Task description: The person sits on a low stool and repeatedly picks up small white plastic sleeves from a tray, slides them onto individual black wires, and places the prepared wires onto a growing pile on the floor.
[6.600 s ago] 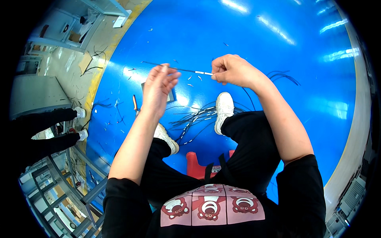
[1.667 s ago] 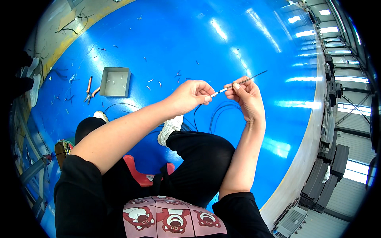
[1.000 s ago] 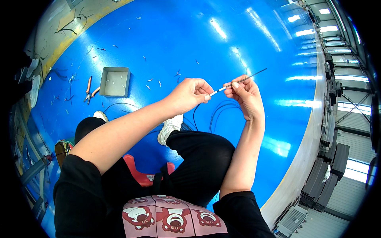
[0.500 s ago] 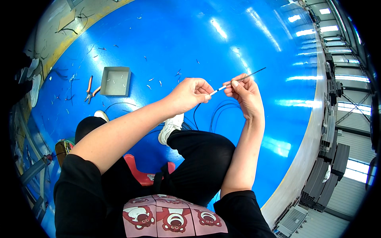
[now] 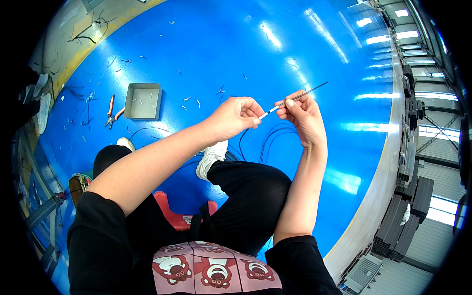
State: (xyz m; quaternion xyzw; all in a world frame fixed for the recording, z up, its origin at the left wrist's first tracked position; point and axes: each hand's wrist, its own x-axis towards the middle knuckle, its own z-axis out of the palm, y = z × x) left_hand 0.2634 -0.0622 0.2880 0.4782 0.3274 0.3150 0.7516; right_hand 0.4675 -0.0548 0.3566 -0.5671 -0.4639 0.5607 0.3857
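Note:
My left hand (image 5: pixel 237 118) pinches a thin black cable at a white sleeve (image 5: pixel 264 116) between thumb and fingertips. Just beyond it, a second white sleeve (image 5: pixel 274 109) sits on the cable, with a short dark gap between the two. My right hand (image 5: pixel 304 114) is closed on the same cable next to that second sleeve. From its fingers the black cable end (image 5: pixel 315 88) sticks out up to the right. Below my left hand the cable drops toward loose black loops (image 5: pixel 270 140) on the floor.
An open grey box (image 5: pixel 142 117) holds several small white pieces. Pliers with orange handles (image 5: pixel 111 105) lie left of it. Cable scraps and white bits are strewn over the blue floor (image 5: pixel 206 54). A red stool (image 5: pixel 172 215) is under me; my white shoe (image 5: pixel 212 160) is near the cable loops.
My right hand has shifted slightly left toward my left hand, and the cable end has moved with it. My left hand stays almost still.

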